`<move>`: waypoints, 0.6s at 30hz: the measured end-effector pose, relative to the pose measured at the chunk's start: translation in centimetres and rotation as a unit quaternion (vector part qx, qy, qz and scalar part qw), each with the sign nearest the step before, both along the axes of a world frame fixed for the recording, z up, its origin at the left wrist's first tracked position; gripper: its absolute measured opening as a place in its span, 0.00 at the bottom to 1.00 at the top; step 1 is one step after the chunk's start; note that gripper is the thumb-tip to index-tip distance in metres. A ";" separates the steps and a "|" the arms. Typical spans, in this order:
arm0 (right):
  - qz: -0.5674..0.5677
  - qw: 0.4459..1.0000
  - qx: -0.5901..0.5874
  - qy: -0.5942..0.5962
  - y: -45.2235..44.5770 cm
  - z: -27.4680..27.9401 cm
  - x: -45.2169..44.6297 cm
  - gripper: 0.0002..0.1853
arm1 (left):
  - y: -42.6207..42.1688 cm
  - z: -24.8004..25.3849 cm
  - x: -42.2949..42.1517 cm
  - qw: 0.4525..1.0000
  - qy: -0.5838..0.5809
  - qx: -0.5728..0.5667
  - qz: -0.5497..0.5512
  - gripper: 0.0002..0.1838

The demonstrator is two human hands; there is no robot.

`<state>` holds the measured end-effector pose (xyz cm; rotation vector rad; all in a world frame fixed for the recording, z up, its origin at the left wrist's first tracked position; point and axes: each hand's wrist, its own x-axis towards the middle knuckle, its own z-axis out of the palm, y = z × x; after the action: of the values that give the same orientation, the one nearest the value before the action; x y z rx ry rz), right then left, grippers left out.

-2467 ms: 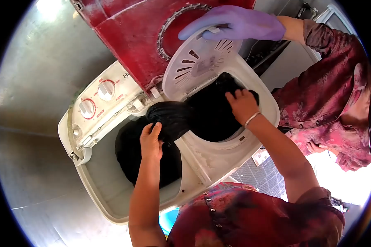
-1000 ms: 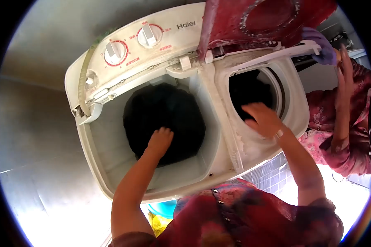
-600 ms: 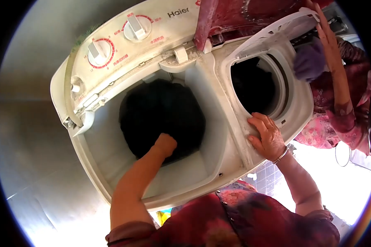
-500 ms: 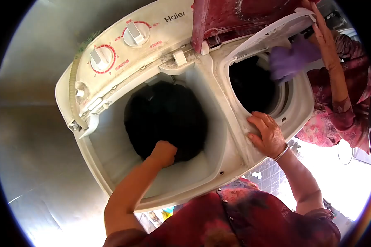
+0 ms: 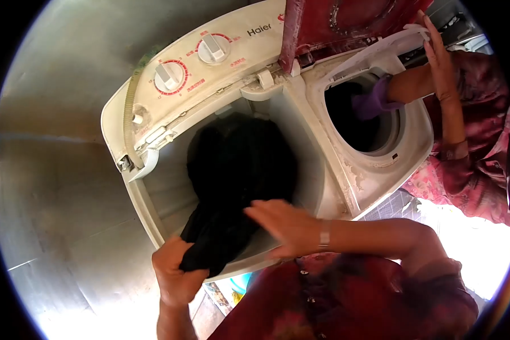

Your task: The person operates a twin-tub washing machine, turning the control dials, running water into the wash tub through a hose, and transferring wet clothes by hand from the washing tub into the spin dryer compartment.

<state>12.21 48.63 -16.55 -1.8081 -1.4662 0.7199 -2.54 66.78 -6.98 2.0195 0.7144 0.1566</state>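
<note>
My left hand (image 5: 178, 272) grips a black cloth (image 5: 241, 164) at the front rim of the white wash tub (image 5: 309, 184). The cloth stretches from my fist down into the tub, where the rest lies in a dark heap. What sort of garment it is cannot be made out. My right hand (image 5: 289, 226), fingers stretched out and slightly blurred, hovers over the tub's front edge beside the cloth. It holds nothing; whether its fingertips touch the cloth is unclear.
To the right, a co-worker's purple-gloved hand (image 5: 374, 102) reaches into the round spin tub (image 5: 399, 133); their bare hand (image 5: 436, 54) touches the raised white inner lid (image 5: 374, 54). A red lid (image 5: 345, 28) stands up behind. Two dials (image 5: 170, 77) and a hose (image 5: 129, 113) are at the back left.
My left hand has pulled part of the black cloth up to the front rim. My right hand has left the machine's divider and swung left. The co-worker's gloved hand has gone deeper into the spin tub.
</note>
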 end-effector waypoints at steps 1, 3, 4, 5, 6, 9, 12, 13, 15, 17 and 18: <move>-0.015 0.999 -0.016 0.048 1.9 -1.4 -2.0 0.41 | -0.3 0.1 -0.5 0.999 -0.038 0.013 0.001 0.09; -0.029 0.995 -0.032 0.092 5.0 -2.7 -4.0 0.39 | -1.0 1.0 -0.4 0.997 -0.067 0.008 0.025 0.10; -0.050 0.992 0.008 0.117 6.6 -2.8 -4.1 0.33 | -1.2 1.5 -0.2 0.995 -0.092 0.006 0.047 0.11; -0.069 0.986 0.048 0.142 7.6 -2.7 -3.9 0.27 | -1.1 1.9 0.0 0.988 -0.136 0.027 0.062 0.11; -0.064 0.987 0.050 0.137 8.2 -1.9 -3.3 0.27 | -1.1 2.9 0.2 0.987 -0.142 0.029 0.066 0.11; -0.081 0.947 0.263 0.165 10.1 3.2 -1.1 0.14 | -1.2 6.5 1.2 0.949 -0.267 0.125 0.108 0.14; -0.104 0.938 0.316 0.099 11.3 11.0 1.6 0.12 | -0.8 11.2 3.3 0.880 -0.441 0.111 0.137 0.15; -0.132 0.931 0.319 0.123 11.8 13.2 2.3 0.11 | -0.5 13.3 3.9 0.876 -0.448 0.119 0.131 0.15; -0.123 0.914 0.366 0.122 11.7 17.9 4.5 0.11 | 0.6 17.4 4.8 0.849 -0.432 0.303 -0.031 0.18; -0.147 0.905 0.399 0.028 11.0 21.5 6.0 0.13 | 1.6 19.1 5.5 0.813 -0.417 0.389 -0.115 0.21; -0.154 0.898 0.412 -0.010 10.7 22.4 6.7 0.14 | 2.3 19.2 5.8 0.829 -0.481 0.263 -0.112 0.23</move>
<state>18.89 59.35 5.81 -1.3093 -1.1834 -0.0991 3.27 69.05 12.24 2.1288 -0.2518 1.2436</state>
